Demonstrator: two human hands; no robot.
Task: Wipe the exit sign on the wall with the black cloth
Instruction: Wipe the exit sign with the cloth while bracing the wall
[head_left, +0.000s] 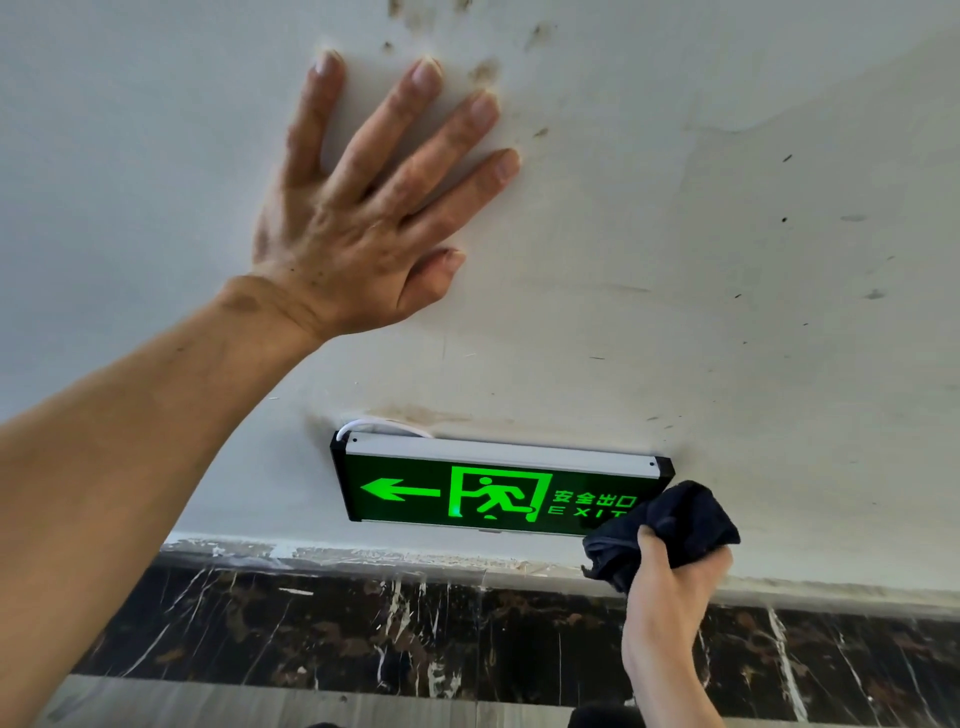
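A lit green exit sign (467, 493) with an arrow, a running figure and the word EXIT hangs low on the white wall (675, 260). My right hand (670, 597) grips a bunched black cloth (675, 525), which covers the sign's lower right corner and hides the end of the lettering. My left hand (363, 208) lies flat on the wall above the sign, fingers spread, holding nothing.
The wall carries brown stains and dark specks, some near my left fingertips. A white cable (374, 427) loops out at the sign's top left. Below runs a dark marble skirting (415, 623), then a grey floor (260, 701).
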